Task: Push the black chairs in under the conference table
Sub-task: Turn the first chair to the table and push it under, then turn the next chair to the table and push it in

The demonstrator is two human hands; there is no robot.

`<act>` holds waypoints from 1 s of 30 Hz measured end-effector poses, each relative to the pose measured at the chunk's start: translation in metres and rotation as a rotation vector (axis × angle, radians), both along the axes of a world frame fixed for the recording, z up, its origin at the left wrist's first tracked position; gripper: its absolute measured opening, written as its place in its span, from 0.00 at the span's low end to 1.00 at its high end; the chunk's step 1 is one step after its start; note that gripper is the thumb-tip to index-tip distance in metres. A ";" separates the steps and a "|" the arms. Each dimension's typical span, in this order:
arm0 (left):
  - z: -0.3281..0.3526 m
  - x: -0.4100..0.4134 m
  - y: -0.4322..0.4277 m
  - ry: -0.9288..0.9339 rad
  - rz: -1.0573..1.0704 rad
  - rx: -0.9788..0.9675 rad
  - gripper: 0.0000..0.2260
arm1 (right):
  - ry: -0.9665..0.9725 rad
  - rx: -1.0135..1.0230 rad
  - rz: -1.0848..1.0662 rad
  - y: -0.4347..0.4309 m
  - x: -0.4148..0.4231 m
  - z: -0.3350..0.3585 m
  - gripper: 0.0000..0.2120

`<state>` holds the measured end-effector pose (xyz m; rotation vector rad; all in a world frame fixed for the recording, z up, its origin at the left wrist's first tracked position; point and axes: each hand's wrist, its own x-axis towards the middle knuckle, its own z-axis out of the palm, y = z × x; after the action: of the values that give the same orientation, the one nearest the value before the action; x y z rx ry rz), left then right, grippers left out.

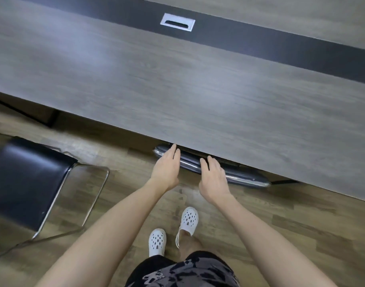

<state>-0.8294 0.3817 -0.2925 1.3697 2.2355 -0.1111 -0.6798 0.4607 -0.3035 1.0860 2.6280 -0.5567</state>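
Head view: chair backrest (239,176) parallel to table edge (136,129).

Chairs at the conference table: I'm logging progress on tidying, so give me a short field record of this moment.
chair in front: backrest top at the table edge, seat hidden under the conference table
left hand: open, fingers flat on the backrest
right hand: open, resting on the backrest
second chair: to the left, clear of the table, not yet pushed in
tabletop: cable port in the dark centre strip
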 end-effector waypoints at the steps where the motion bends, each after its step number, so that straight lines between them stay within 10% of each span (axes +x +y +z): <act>1: 0.004 0.000 -0.009 -0.017 0.035 -0.001 0.40 | 0.011 -0.004 0.044 -0.008 -0.004 0.002 0.32; 11: 0.015 -0.006 -0.119 -0.126 0.333 -0.076 0.16 | -0.268 -0.119 0.413 -0.081 -0.040 0.003 0.14; 30: 0.020 -0.047 -0.383 -0.237 0.669 -0.079 0.21 | -0.352 -0.035 0.726 -0.292 -0.140 0.019 0.17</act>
<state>-0.8766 -0.0009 -0.2729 0.5089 2.3251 0.1857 -0.8196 0.1684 -0.2844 0.1429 2.4342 -0.2182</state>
